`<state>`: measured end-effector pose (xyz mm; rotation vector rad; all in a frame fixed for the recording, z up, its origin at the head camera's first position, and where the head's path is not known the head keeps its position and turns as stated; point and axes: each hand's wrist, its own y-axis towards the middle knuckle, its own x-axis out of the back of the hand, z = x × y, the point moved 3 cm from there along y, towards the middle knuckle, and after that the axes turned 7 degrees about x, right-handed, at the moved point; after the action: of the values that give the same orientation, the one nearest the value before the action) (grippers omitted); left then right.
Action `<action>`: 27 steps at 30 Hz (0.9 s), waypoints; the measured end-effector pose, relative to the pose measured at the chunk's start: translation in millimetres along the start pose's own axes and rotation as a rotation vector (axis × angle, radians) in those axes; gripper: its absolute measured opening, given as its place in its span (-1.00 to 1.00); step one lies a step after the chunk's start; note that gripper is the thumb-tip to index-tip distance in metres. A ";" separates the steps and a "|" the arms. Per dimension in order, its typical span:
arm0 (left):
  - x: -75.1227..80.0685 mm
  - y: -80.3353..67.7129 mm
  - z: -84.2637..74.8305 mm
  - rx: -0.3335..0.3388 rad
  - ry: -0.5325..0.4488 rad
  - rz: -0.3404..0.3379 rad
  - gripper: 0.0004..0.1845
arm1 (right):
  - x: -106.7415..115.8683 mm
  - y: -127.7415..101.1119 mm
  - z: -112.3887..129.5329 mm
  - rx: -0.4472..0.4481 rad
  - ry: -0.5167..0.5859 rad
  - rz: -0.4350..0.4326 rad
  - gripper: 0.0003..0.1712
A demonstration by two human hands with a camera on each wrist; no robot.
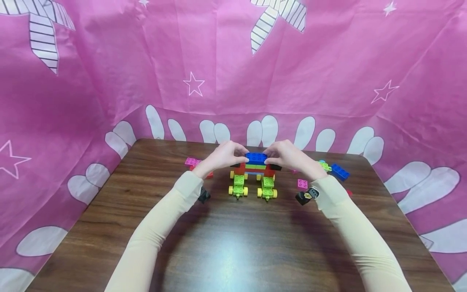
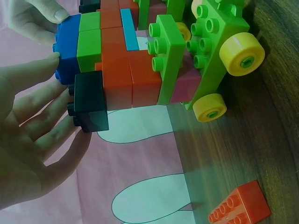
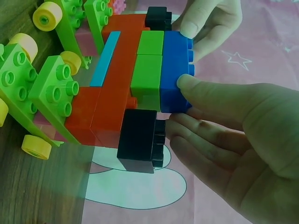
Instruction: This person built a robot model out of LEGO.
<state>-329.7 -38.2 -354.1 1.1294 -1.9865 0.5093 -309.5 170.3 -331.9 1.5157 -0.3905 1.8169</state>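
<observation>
A wheeled brick model (image 1: 254,178) stands mid-table: green wheel bases with yellow wheels (image 2: 241,52), red and green layers, and a blue brick (image 1: 256,158) on top. My left hand (image 1: 237,156) holds the blue brick's left end, thumb on its studs (image 2: 50,63), fingers lying against a black brick (image 2: 88,100) that juts out below. My right hand (image 1: 273,159) mirrors it at the right end, with the thumb (image 3: 187,85) on the blue brick (image 3: 175,70) and fingers by the other black brick (image 3: 138,135).
Loose bricks lie around the model: a pink plate (image 1: 192,162) and a red brick (image 2: 240,205) to the left, and a pink plate (image 1: 302,183), green pieces (image 1: 324,165) and a blue brick (image 1: 340,172) to the right. A pink cloth (image 1: 233,81) walls three sides of the table.
</observation>
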 end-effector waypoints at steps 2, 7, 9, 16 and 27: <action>-0.5 -1.0 0.1 0.007 -0.004 0.005 -0.63 | -1.3 0.1 0.0 -0.009 0.000 0.008 -0.69; -2.6 -1.6 1.5 0.010 -0.022 0.011 -0.63 | -2.6 -1.2 -0.9 -0.030 0.010 0.015 -0.67; -3.0 -1.8 1.7 0.005 -0.028 0.007 -0.62 | -2.5 -1.7 -1.7 -0.033 0.019 0.012 -0.68; -2.9 -3.3 1.5 -0.018 -0.016 -0.011 -0.63 | -1.0 -2.7 -1.9 -0.037 0.051 0.008 -0.68; -0.6 -2.9 -0.3 -0.017 0.001 -0.012 -0.63 | -1.1 -2.9 -4.5 -0.032 0.064 0.000 -0.68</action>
<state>-327.0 -39.1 -354.5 1.1302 -1.9787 0.4849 -310.7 174.8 -334.8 1.4316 -0.3871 1.8461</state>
